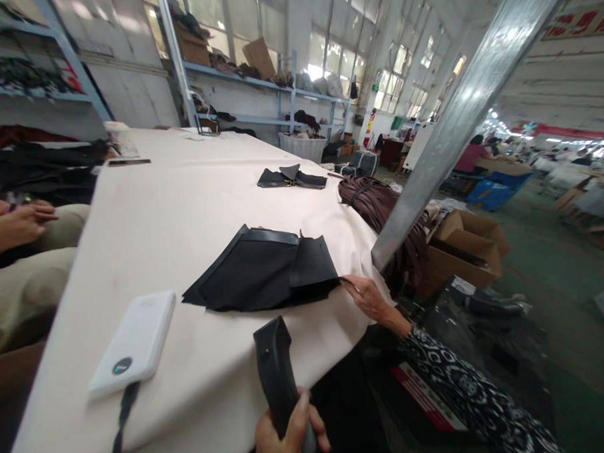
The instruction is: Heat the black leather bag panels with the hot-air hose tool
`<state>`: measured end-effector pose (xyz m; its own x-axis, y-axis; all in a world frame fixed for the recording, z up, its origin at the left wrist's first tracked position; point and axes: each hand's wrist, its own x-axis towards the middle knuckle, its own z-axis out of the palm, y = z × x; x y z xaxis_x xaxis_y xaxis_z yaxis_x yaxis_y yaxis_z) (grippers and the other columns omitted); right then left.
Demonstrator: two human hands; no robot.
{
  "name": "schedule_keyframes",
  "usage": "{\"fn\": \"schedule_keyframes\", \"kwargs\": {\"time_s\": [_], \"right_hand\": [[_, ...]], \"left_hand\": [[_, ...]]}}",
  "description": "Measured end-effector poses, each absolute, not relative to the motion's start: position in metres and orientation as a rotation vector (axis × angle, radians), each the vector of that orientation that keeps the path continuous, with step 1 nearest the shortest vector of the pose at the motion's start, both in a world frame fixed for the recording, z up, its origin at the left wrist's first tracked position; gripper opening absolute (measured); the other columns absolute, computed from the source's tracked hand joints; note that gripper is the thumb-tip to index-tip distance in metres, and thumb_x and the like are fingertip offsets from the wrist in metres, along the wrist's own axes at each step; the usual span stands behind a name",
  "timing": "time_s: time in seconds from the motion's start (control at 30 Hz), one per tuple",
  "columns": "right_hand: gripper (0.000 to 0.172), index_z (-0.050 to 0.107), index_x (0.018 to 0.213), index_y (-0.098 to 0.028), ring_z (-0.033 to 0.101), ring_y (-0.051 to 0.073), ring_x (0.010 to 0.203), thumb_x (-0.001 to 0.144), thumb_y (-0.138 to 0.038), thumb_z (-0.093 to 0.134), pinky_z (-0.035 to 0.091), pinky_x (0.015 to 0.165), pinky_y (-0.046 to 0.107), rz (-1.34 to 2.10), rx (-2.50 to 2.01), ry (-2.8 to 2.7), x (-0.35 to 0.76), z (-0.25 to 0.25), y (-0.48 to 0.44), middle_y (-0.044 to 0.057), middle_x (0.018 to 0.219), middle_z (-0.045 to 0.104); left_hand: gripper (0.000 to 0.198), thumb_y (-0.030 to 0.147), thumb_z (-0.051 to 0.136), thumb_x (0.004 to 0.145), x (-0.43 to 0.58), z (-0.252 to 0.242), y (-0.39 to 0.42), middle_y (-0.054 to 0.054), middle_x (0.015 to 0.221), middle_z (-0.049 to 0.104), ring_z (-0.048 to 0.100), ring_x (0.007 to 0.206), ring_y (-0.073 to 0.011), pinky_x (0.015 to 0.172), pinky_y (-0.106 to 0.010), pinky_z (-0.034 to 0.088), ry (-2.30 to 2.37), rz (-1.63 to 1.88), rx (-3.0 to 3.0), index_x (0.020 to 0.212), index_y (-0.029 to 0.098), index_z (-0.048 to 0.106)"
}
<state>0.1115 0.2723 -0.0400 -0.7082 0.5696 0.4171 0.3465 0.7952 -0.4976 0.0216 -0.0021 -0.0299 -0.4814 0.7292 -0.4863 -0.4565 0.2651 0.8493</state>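
Black fabric stack (pixel 264 271), right hand (pixel 368 296) touching edge, left hand (pixel 288 437) gripping smooth handle (pixel 278 378)

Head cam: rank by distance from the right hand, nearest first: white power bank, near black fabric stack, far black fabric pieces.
From the right hand:
1. near black fabric stack, touching its fingertips, mid-table.
2. white power bank, left, near the table's front edge.
3. far black fabric pieces, farther up the table.
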Motion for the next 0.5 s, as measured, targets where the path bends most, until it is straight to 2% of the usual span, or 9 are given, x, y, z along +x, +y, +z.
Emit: {"fn": "schedule_keyframes", "kwargs": {"time_s": [0.17,0.33,0.5], "right_hand": [[0.032,0.066,0.090,-0.014,0.058,0.014,0.072,0.096,-0.032,0.039,0.040,0.068,0.024,0.558,-0.695,-2.415,0.111,-0.035,0.268,0.005,0.082,0.065],[0.033,0.063,0.086,-0.013,0.053,0.012,0.066,0.096,-0.033,0.039,0.038,0.065,0.024,0.577,-0.697,-2.411,0.111,-0.037,0.270,0.003,0.074,0.061],[0.029,0.066,0.098,-0.014,0.060,0.014,0.078,0.096,-0.031,0.042,0.043,0.073,0.024,0.628,-0.672,-2.385,0.112,-0.042,0.273,0.005,0.088,0.066]], "left_hand": [[0.061,0.067,0.065,0.063,0.019,-0.027,0.000,-0.006,0.050,0.056,0.050,0.044,-0.0149,0.047,-0.024,0.038,1.492,1.475,0.224,0.079,0.010,0.053],[0.060,0.067,0.061,0.067,0.014,-0.027,0.011,-0.007,0.049,0.055,0.051,0.045,-0.0158,0.049,-0.024,0.038,1.493,1.445,0.292,0.081,0.010,0.053],[0.054,0.062,0.060,0.070,0.012,-0.026,0.025,-0.006,0.049,0.055,0.049,0.044,-0.0135,0.049,-0.022,0.038,1.467,1.448,0.308,0.082,0.010,0.053]]}}
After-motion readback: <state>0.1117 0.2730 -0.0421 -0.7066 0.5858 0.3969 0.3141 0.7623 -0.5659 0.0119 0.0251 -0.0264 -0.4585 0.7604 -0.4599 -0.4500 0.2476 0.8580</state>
